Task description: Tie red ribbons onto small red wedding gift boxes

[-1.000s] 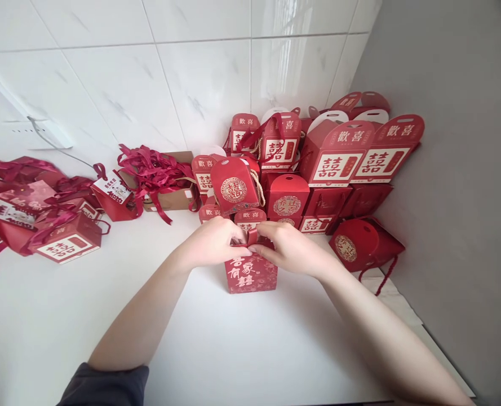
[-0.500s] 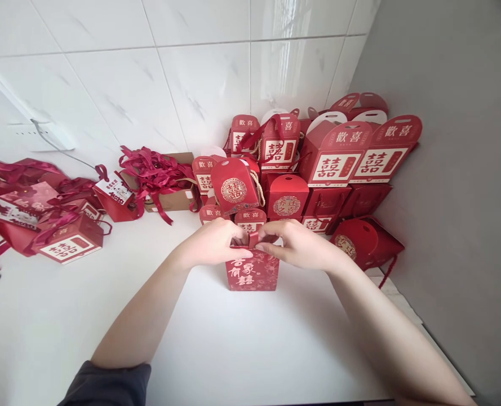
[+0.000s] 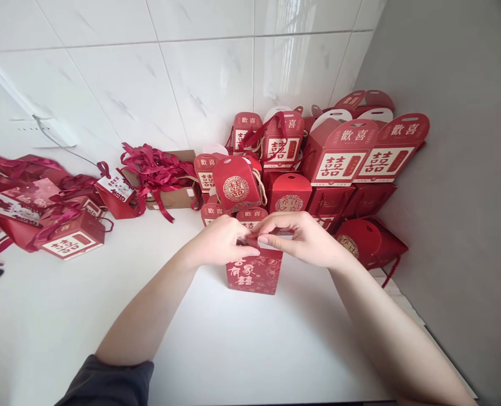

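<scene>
A red gift box (image 3: 254,276) with white Chinese characters stands upright on the white table, below both hands. At its top, my left hand (image 3: 221,242) is closed, thumb and fingers pinching a red ribbon (image 3: 252,240). From the other side my right hand (image 3: 300,239) grips the same ribbon, thumb against forefinger and the other fingers curled. The hands almost meet over the box and hide its upper edge and most of the ribbon.
Behind the hands, several red gift boxes (image 3: 341,163) are stacked against the tiled wall. A cardboard box (image 3: 178,197) holds a heap of dark red ribbons (image 3: 157,169). More decorated boxes (image 3: 70,234) lie at left. A grey wall (image 3: 457,197) bounds the right side.
My fingers have drawn closer together over the box, and the upright ribbon loop between them is now mostly covered. The box has turned slightly. The whole view has shifted a little.
</scene>
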The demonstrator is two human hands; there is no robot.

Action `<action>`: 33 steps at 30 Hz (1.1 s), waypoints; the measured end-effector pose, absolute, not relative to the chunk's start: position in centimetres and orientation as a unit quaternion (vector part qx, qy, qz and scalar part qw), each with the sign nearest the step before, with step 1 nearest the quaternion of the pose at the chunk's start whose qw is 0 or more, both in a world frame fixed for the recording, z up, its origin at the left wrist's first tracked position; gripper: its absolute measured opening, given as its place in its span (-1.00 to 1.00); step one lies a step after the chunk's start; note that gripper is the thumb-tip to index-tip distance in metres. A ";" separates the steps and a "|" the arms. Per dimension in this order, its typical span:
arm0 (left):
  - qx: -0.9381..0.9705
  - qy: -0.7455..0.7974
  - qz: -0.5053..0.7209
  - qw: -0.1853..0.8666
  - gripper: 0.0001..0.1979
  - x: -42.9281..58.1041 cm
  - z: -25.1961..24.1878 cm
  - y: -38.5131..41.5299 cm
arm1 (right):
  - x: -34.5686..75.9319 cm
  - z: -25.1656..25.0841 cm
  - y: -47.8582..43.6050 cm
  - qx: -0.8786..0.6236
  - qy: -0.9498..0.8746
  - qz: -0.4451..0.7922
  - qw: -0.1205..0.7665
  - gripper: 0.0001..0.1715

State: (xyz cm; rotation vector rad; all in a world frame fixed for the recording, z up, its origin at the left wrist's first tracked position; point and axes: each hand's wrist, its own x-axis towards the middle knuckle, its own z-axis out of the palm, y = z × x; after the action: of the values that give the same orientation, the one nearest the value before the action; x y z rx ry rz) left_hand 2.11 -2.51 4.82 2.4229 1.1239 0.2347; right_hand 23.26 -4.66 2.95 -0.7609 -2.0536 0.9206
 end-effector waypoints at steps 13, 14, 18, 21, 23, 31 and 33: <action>0.881 0.377 0.022 0.285 -0.80 0.3 6.0 -2.1 | 24.3 3.4 -4.7 -0.329 -0.858 0.300 0.256 -0.78; 0.883 0.377 0.027 0.278 -0.81 0.2 6.0 -2.1 | 24.4 3.3 -4.7 -0.322 -0.868 0.294 0.238 -0.84; 0.894 0.373 0.043 0.245 -0.75 0.6 5.9 -2.1 | 24.4 2.7 -4.6 -0.316 -0.890 0.236 0.229 -0.86; 0.907 0.358 0.048 0.215 -0.72 0.4 6.2 -2.4 | 24.1 2.7 -4.9 -0.305 -0.895 0.217 0.242 -0.85; 0.909 0.361 0.062 0.200 -0.76 -0.3 6.8 -2.7 | 23.7 2.8 -5.1 -0.306 -0.888 0.221 0.263 -0.87; 0.762 0.513 0.273 0.286 -0.55 -5.4 3.9 -5.4 | 18.7 -2.0 -5.3 -0.362 -0.713 0.269 0.537 -0.83; 0.720 0.521 0.331 0.317 -0.37 -6.1 0.5 -6.2 | 17.4 -5.1 -5.9 -0.364 -0.674 0.292 0.573 -0.82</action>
State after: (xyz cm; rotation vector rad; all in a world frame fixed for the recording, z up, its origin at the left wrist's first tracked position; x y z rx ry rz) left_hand -6.12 -6.21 0.47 1.8951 1.3714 0.8712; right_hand 17.42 -5.89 -5.05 -0.8528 -1.5791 0.6854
